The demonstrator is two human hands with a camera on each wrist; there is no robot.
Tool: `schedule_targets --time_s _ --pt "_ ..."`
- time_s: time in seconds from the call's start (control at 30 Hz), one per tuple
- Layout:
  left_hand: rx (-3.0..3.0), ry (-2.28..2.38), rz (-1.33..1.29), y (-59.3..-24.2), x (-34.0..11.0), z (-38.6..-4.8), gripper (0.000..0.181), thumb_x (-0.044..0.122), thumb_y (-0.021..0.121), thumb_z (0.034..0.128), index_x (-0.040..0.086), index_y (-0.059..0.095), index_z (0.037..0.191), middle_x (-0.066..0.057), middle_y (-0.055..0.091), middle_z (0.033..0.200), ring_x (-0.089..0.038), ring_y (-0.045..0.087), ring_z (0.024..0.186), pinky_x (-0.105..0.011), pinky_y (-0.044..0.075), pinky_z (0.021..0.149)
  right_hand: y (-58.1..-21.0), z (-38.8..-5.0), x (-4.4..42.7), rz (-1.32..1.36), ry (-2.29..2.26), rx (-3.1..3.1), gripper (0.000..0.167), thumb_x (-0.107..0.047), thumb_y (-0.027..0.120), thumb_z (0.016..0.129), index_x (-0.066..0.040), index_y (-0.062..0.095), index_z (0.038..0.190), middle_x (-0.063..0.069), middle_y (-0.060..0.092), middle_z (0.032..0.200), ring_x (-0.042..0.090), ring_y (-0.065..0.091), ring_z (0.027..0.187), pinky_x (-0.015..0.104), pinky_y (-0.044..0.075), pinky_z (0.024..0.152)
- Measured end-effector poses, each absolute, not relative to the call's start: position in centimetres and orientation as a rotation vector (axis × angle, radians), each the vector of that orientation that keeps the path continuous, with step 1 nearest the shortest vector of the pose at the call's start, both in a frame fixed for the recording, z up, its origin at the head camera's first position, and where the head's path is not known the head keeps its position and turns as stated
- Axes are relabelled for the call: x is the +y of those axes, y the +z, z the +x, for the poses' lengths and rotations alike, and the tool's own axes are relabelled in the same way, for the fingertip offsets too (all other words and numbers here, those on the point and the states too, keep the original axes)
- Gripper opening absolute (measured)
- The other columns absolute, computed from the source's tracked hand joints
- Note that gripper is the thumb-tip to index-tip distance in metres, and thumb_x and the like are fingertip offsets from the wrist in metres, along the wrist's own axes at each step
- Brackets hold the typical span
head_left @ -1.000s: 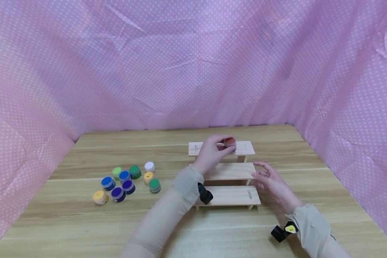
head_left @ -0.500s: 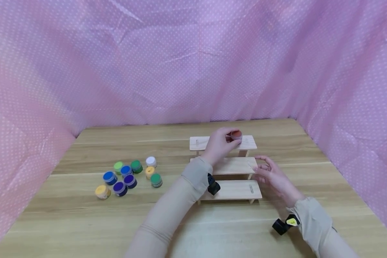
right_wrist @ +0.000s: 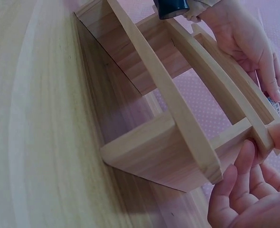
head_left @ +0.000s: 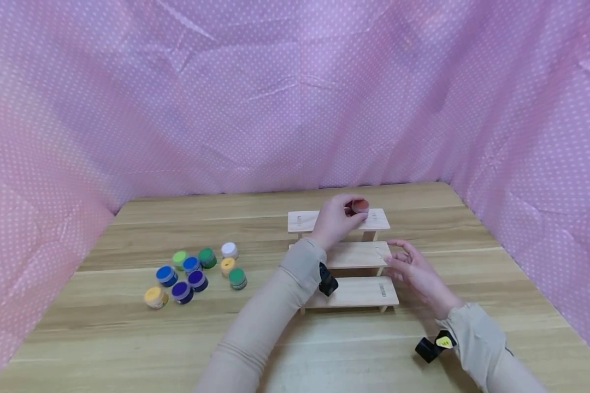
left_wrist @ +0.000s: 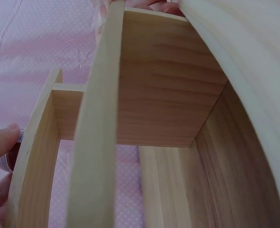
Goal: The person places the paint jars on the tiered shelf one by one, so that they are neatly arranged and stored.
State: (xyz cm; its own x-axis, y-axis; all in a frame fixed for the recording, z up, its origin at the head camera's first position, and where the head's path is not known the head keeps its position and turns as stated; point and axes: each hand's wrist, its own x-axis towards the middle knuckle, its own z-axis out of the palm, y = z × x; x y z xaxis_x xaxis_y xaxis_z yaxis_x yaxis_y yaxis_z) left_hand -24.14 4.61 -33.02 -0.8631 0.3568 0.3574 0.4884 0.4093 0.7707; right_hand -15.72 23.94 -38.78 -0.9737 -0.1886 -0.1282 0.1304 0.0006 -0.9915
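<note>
A small paint jar with a reddish-brown lid [head_left: 360, 206] is at the right half of the top step of a three-tier wooden display shelf [head_left: 356, 255]. My left hand [head_left: 333, 222] holds the jar between thumb and fingers; in the left wrist view its fingertips pinch the jar [left_wrist: 13, 154] at the plank's edge. At the shelf's right end, my right hand [head_left: 417, 274] grips the middle plank. The right wrist view shows that thumb over the plank and the curled fingers [right_wrist: 244, 156] below it.
Several paint jars stand in a loose group on the left of the wooden table [head_left: 128, 349], among them a white-lidded jar [head_left: 229, 250], a green-lidded jar [head_left: 237, 278] and a yellow-lidded jar [head_left: 155, 297]. A pink dotted curtain [head_left: 295, 109] hangs around the table.
My left hand has shifted slightly right along the top step, carrying the reddish-brown-lidded jar. The right hand keeps its grip on the shelf's end. The head view has tilted a little.
</note>
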Motion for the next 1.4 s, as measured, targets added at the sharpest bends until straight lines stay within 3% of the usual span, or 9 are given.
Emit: schedule_targets --time_s 0.6,0.73,0.9,1.23,1.4 --pt "-2.609 -1.523 -0.744 -33.3 4.5 -24.5 0.040 0.014 0.071 0.0854 0.005 0.060 0.123 -0.009 0.066 0.113 -0.016 0.065 0.100 -0.013 0.051 0.083 -38.9 -15.7 23.9 -0.020 -2.022 2.100 0.057 -0.007 0.051 0.096 0.004 0.019 0.142 -0.008 0.060 0.087 0.006 0.062 0.077 0.019 0.054 0.075" --pt "-2.636 -1.501 -0.769 -33.1 4.5 -24.3 0.049 0.014 0.070 0.0856 0.003 0.054 0.130 -0.011 0.061 0.123 -0.020 0.063 0.107 -0.018 0.051 0.089 -39.0 -15.6 23.9 -0.017 -2.016 2.117 0.055 -0.006 0.051 0.096 0.004 0.021 0.141 -0.008 0.059 0.086 0.006 0.062 0.076 0.018 0.054 0.074" --pt "-2.673 -1.474 -0.692 -32.7 3.5 -23.6 0.059 0.022 0.072 0.0853 0.010 0.047 0.138 -0.007 0.051 0.136 -0.022 0.054 0.120 -0.027 0.052 0.093 -39.3 -15.5 23.7 -0.032 -2.006 2.118 0.054 -0.005 0.050 0.096 0.005 0.020 0.140 -0.009 0.060 0.086 0.006 0.062 0.077 0.018 0.054 0.074" --pt "-2.639 -1.322 -0.638 -31.6 0.2 -21.9 0.051 0.024 0.069 0.0870 0.012 0.052 0.134 -0.007 0.056 0.128 -0.021 0.059 0.111 -0.032 0.052 0.092 -39.0 -15.7 23.7 -0.030 -2.065 2.096 0.042 -0.004 0.050 0.096 -0.003 0.031 0.133 -0.009 0.060 0.084 0.005 0.062 0.076 0.017 0.054 0.072" --pt "-2.563 -1.414 -0.730 -32.0 -2.0 -20.7 0.046 0.017 0.068 0.0875 0.005 0.053 0.129 -0.010 0.056 0.127 -0.024 0.057 0.110 -0.032 0.052 0.093 -38.7 -15.6 23.7 -0.004 -2.040 2.107 0.053 -0.005 0.050 0.095 0.002 0.023 0.140 -0.008 0.059 0.085 0.005 0.062 0.076 0.017 0.054 0.074"
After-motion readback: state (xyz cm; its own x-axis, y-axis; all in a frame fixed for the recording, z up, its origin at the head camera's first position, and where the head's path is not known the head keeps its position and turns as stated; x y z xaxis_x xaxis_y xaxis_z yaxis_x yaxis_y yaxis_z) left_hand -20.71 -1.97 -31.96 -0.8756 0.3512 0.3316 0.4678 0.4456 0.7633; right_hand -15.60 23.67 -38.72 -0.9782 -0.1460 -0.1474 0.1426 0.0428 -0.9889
